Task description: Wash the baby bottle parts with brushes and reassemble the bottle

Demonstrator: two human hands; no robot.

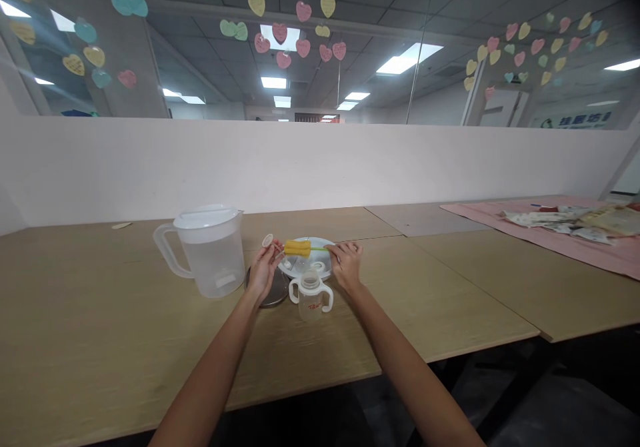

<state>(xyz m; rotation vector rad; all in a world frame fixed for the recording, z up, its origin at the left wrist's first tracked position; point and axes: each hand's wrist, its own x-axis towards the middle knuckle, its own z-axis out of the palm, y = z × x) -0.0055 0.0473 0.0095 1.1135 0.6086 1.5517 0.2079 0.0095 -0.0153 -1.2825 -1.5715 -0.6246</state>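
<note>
My right hand [346, 264] grips the thin green handle of a yellow sponge bottle brush [297, 248]. My left hand [262, 274] is closed on a small white round bottle part [268, 240], close to the sponge end; whether the two touch I cannot tell. Beneath the brush lies a white plate [326, 242] with small white and clear bottle parts on it. In front of it stands an uncapped, clear baby bottle [310, 306] with two white side handles and red print. A dark round dish [276, 292] lies partly behind my left hand.
A translucent lidded pitcher [217, 260] stands left of my left hand, its handle facing left. On the right, a pink cloth [480, 217] bears several packets [560, 220]. A white wall [320, 167] with windows above borders the wooden table [125, 327] at the back.
</note>
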